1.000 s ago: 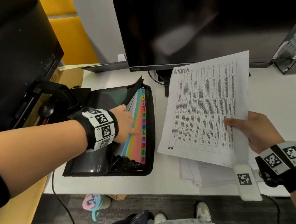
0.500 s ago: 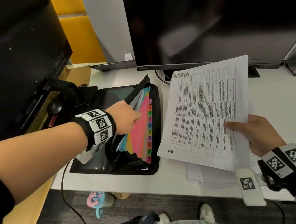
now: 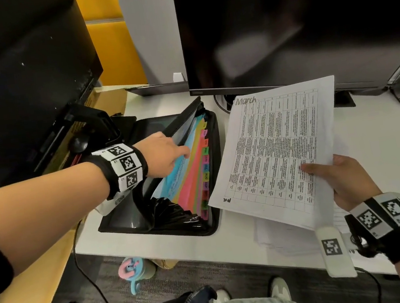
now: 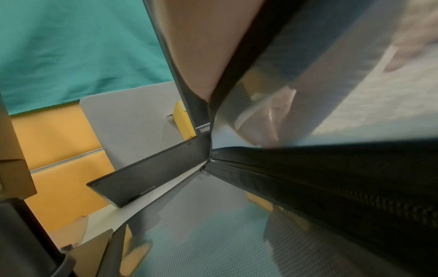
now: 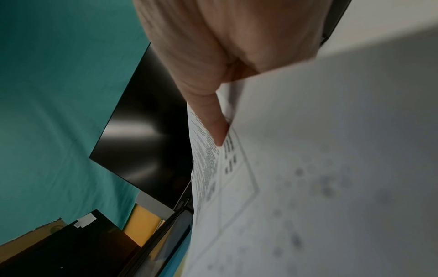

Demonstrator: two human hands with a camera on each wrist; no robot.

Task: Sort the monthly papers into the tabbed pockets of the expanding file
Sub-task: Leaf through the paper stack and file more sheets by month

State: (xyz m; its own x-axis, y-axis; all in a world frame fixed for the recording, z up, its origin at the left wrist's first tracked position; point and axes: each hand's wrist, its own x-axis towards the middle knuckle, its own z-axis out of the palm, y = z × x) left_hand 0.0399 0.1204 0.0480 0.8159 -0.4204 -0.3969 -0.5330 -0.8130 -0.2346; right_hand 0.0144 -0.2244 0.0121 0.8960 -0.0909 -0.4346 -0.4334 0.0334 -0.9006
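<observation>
Nearest, the right hand [image 3: 348,182] pinches the March sheet [image 3: 277,151] by its lower right corner, thumb on the printed face and fingers underneath, holding it tilted in the air. Under that hand, more loose papers [image 3: 281,237] lie stacked on the white desk [image 3: 383,142]. Across from it, the left hand [image 3: 162,156] reaches into the open expanding file [image 3: 218,221], its fingers tucked behind the front dividers and pulling them back from the coloured pockets; whether they curl round a divider I cannot tell. Beyond both hands stands a dark monitor [image 3: 291,19].

To file this well, I would read the month tabs [image 3: 206,167], part the gap at the March one rather than its neighbour, hold it wide with the left fingers, then feed the sheet's long edge in first so it does not buckle.
</observation>
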